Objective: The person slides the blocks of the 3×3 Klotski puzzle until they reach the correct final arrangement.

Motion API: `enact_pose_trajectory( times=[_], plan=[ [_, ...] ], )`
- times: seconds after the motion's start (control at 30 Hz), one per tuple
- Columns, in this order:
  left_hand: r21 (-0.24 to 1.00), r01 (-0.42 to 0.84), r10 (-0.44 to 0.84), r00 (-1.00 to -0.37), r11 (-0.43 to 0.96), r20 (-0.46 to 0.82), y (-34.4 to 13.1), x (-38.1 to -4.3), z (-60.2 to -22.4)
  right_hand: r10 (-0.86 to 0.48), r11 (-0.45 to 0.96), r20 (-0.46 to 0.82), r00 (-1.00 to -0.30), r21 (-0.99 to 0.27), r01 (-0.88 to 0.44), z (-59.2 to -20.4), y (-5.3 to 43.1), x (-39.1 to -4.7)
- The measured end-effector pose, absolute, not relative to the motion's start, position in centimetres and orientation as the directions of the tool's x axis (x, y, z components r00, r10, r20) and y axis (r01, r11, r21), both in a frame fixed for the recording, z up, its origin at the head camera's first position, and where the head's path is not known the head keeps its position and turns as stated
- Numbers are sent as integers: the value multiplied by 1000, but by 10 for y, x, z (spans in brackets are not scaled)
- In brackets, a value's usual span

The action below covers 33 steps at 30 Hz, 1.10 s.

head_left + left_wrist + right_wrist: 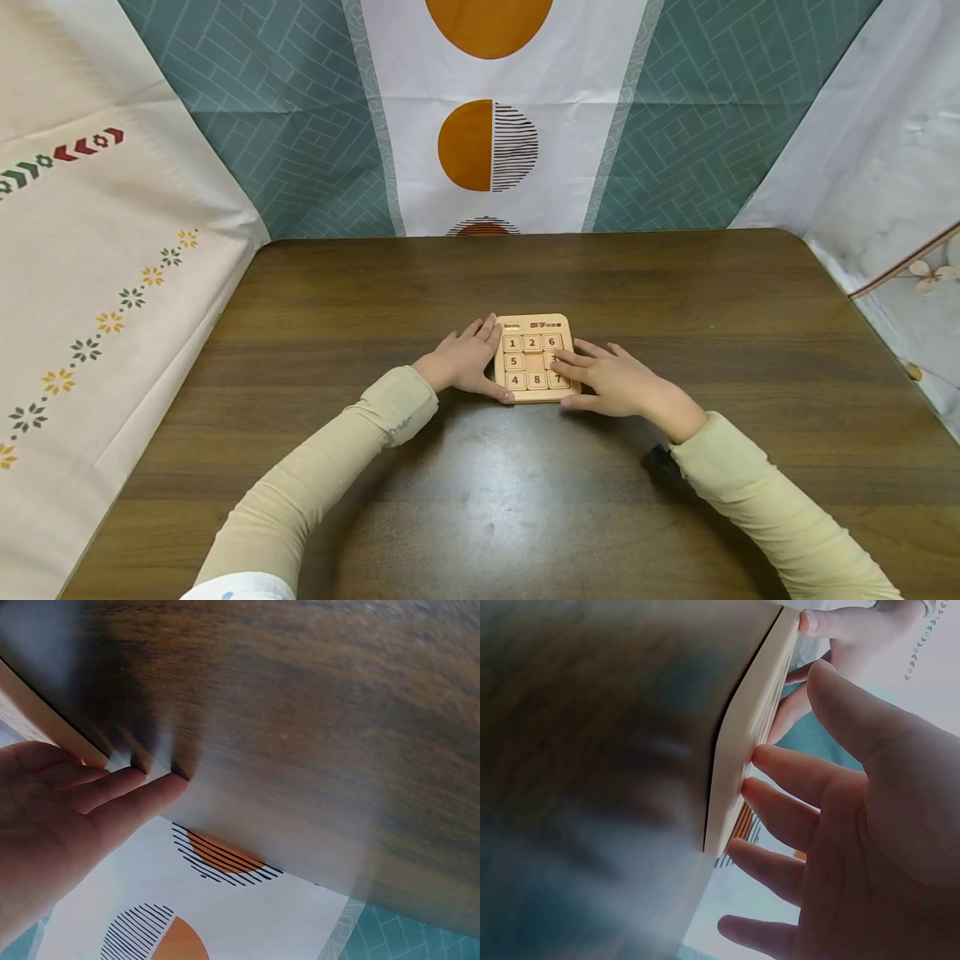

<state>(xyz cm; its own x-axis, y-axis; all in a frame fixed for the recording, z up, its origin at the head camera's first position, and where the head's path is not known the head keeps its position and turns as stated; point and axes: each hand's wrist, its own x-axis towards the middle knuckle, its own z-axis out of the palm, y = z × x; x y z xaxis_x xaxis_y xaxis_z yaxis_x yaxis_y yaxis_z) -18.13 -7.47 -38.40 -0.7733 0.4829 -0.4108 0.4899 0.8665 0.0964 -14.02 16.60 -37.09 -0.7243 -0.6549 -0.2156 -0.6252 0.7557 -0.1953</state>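
Observation:
A light wooden number slide puzzle (532, 326) lies flat on the table. Its tiles read 1, 2, 6 on top, 5 at middle left, and 4, 8, 7 along the bottom; the centre slot is bare. My left hand (468, 360) rests along the puzzle's left side, thumb at the lower left corner and straight fingers by the upper left edge. In the left wrist view, fingertips (178, 780) of that hand reach the tabletop. My right hand (618, 383) lies over the right edge, fingertips touching the middle right tile (551, 363) and partly hiding it, its thumb near the lower right corner.
The dark wooden table (480, 500) extends around the puzzle. A patterned cloth (502, 108) hangs behind its far edge, with a cream cloth (112, 250) at the left and a pale floral one (900, 167) at the right. A small black item (662, 461) shows beside the right cuff.

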Motion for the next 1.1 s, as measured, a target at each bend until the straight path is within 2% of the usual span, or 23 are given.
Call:
enact_pose_trajectory(
  times=[0.33,0.77,1.1],
  plan=[
    [100,485,480,-776,869,-408,-75,-182,-385,-658,753,-203,-725,-190,-630,-369,166,-140],
    [110,483,482,-775,869,-408,-75,-182,-384,-741,671,-161,-651,-197,-715,-367,131,-141],
    [113,487,488,-773,866,-405,-75,-181,-382,-737,676,-195,-647,-191,-712,-370,127,-145]
  ],
)
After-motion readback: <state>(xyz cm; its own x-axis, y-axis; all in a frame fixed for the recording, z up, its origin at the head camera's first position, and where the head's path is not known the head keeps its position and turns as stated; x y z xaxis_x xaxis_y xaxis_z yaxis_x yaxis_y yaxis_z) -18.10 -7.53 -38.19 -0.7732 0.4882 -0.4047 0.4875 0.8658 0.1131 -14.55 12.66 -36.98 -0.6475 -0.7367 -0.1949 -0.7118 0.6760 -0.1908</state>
